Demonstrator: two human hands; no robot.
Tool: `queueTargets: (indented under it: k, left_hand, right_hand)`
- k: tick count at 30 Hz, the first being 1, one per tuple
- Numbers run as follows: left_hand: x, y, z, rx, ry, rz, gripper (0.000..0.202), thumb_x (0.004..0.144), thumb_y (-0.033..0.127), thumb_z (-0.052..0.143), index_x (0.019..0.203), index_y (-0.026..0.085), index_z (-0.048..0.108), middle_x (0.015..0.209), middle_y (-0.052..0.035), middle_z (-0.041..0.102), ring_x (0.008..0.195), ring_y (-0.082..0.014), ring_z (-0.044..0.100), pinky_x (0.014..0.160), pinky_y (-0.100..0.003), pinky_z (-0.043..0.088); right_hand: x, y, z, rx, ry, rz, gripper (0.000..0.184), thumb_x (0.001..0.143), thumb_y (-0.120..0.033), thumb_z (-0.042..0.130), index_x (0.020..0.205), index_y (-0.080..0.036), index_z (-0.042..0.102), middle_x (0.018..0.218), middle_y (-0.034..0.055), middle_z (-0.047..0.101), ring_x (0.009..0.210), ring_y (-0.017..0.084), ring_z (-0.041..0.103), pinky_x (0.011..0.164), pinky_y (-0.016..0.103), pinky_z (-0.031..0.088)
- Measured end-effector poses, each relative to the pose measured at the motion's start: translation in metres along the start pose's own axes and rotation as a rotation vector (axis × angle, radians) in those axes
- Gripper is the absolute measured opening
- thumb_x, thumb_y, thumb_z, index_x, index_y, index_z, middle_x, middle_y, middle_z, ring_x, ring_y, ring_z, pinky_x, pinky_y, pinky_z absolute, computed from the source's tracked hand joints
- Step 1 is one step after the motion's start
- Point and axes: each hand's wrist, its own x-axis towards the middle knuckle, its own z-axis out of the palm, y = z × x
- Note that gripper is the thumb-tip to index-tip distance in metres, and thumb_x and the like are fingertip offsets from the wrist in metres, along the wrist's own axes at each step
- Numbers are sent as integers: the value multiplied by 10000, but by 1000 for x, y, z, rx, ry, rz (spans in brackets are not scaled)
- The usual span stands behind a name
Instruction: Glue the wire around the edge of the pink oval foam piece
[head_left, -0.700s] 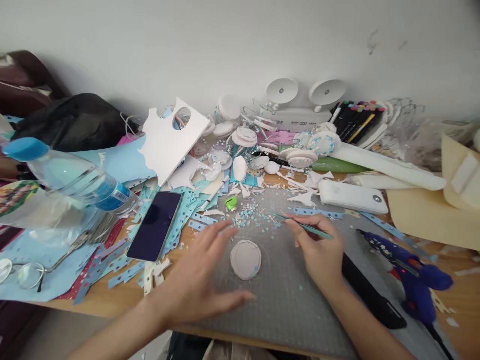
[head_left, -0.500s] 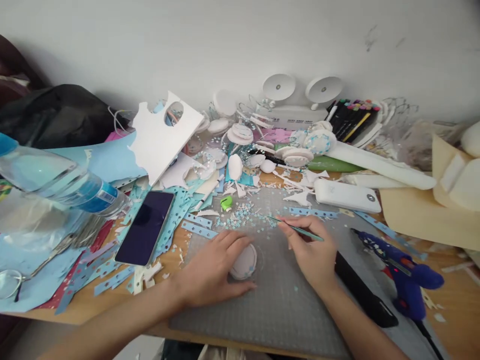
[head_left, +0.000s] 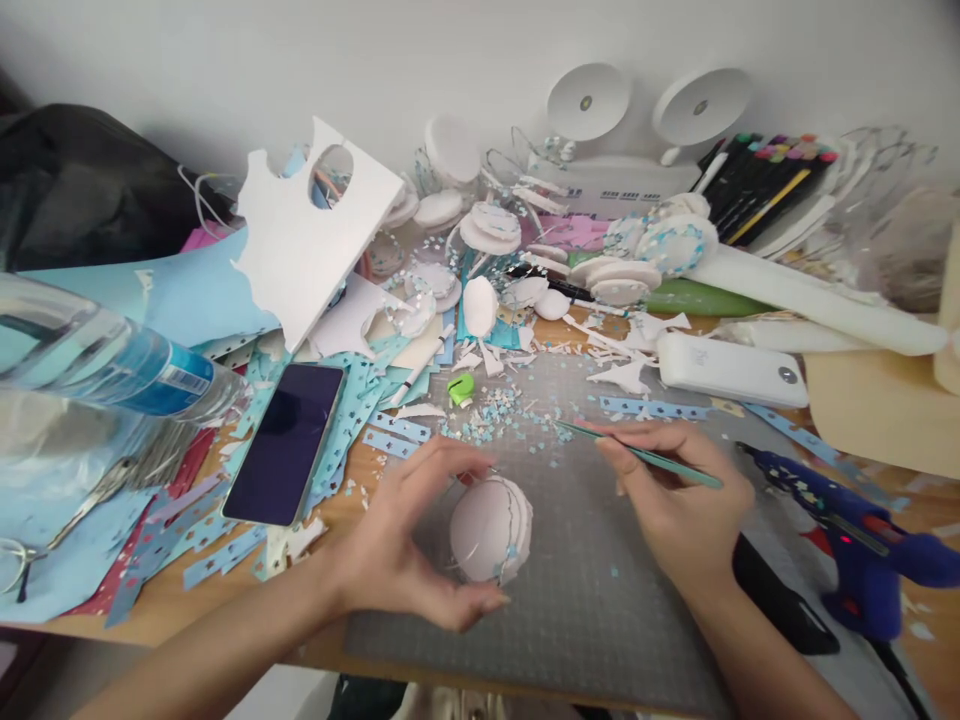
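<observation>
My left hand (head_left: 409, 540) grips a white foam disc (head_left: 490, 528), tilted up off the grey cutting mat (head_left: 577, 600), thumb below and fingers over its top edge. My right hand (head_left: 675, 500) pinches thin teal tweezers (head_left: 645, 455), whose tip points left toward a scatter of small blue and white paper bits (head_left: 499, 415). The two hands are a short gap apart above the mat.
A dark phone (head_left: 286, 440) lies left of the mat among blue punched paper strips. A water bottle (head_left: 97, 350) lies at far left. A blue glue gun (head_left: 862, 540) and a white power bank (head_left: 731, 368) sit right. Foam discs, markers (head_left: 765, 175) and scraps crowd the back.
My left hand came down onto the flat foam disc, closed on it and lifted it upright off the mat. The right hand kept the tweezers and shifted slightly right.
</observation>
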Motion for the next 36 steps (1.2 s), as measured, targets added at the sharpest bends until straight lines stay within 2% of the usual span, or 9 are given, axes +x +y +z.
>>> queueTargets:
  k: [5,10,17,22,26,30,32,34,36]
  left_hand:
    - [-1,-4,1,-5,47,28,728,559,461,777,1189,202,521,1017,-75,614,901,-239,604,815,-391,493]
    - [-1,-5,0,-11,57,-52,684,588,354,774,1197,197,505,1039,-78,600,940,-242,590,823,-392,490]
    - [3,-3,-2,97,-24,-144,661,670,313,753,1253,223,455,1145,-94,579,1052,-256,571,908,-404,481]
    - [3,-5,0,166,-110,-145,728,697,377,765,1313,221,410,1243,-123,550,1167,-286,538,1002,-431,455]
    - [1,-4,2,199,-230,-139,788,704,469,763,1351,203,401,1305,-161,523,1192,-312,540,1000,-443,468]
    - [2,-4,-1,203,-263,-100,898,636,642,755,1345,186,446,1302,-187,535,1174,-361,543,987,-504,460]
    - [2,-4,-3,156,-232,-70,766,723,620,696,1324,200,474,1283,-170,552,1154,-342,552,975,-493,462]
    - [2,-3,-6,110,-191,-59,526,848,482,612,1285,211,502,1249,-141,569,1132,-299,560,958,-446,470]
    - [2,-3,-7,96,-142,-62,358,904,330,537,1240,208,522,1208,-121,580,1119,-264,558,953,-406,467]
  right_hand:
    - [2,-2,-5,-92,-88,-95,131,813,-187,699,730,-237,613,759,27,715,774,209,712,709,343,571]
    - [4,1,-6,-160,-209,-117,157,818,-196,684,696,-228,591,737,23,720,715,187,704,634,288,561]
    - [4,6,-3,-202,-242,-129,136,830,-207,662,712,-227,597,734,16,726,719,180,710,641,271,565]
    - [2,10,-2,-162,-279,-115,125,824,-193,673,729,-227,600,752,13,729,722,177,712,643,265,567]
    - [2,11,0,-139,-329,-88,127,815,-190,678,719,-224,601,746,5,735,699,172,712,666,272,575]
    - [4,5,-1,-129,-251,-74,136,815,-199,680,702,-222,607,731,16,727,701,178,705,607,259,557]
    - [5,3,-3,-139,-222,-69,145,812,-206,688,695,-223,603,733,17,727,696,178,702,580,252,544]
    - [5,4,-4,-155,-252,-80,129,810,-213,694,713,-225,609,744,12,733,700,177,704,598,256,548]
    - [5,8,-6,-186,-331,-119,102,813,-218,696,746,-227,619,760,4,738,705,173,706,655,273,558]
